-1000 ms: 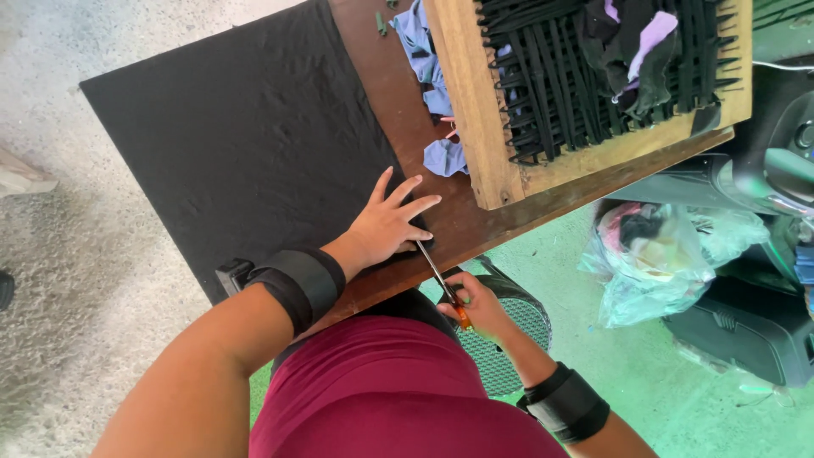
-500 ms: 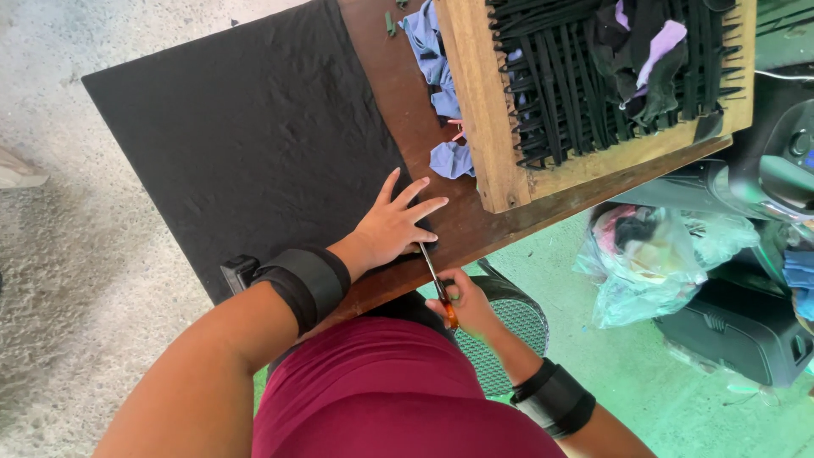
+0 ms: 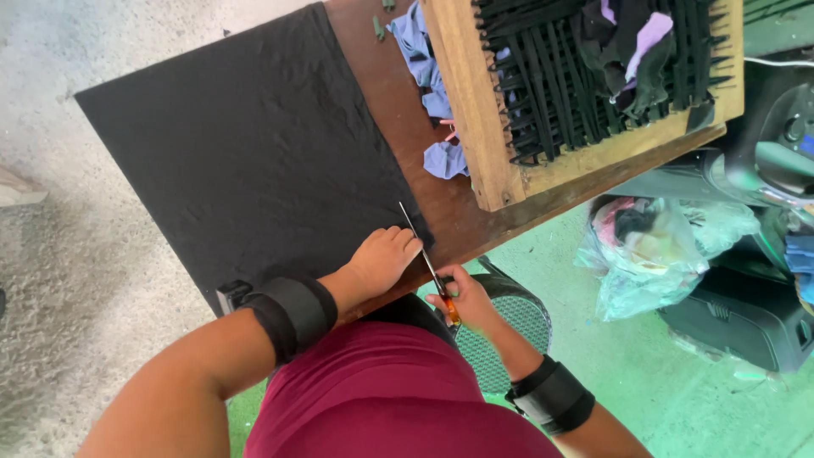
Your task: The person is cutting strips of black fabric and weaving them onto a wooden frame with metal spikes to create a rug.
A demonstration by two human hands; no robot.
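The black fabric sheet (image 3: 246, 153) fills the left and centre of the view, lying flat over the brown wooden tabletop (image 3: 373, 85) and overhanging its left edge. Its near right corner, at about five o'clock on the sheet, sits under the left hand (image 3: 383, 259), which lies palm down with fingers together, pinning the cloth to the table edge. A black band wraps that forearm, which comes in from seven o'clock.

Just to the right, the scissors (image 3: 428, 263) run along the sheet's right border, the thin blade pointing toward eleven o'clock and the orange handles low. The right hand (image 3: 462, 301) is clenched around those handles, wrist bent inward, forearm entering from five o'clock with its own black band. The blades look closed or nearly so; the gap is too fine to judge.

By the look of it the cut has only started at the near edge: the tips reach a short way up, and almost all of the sheet's right side, toward twelve o'clock, appears uncut.

Farther right, blue cloth scraps (image 3: 428, 76) lie on the wood beside a wooden frame (image 3: 475, 110) strung with black strips.
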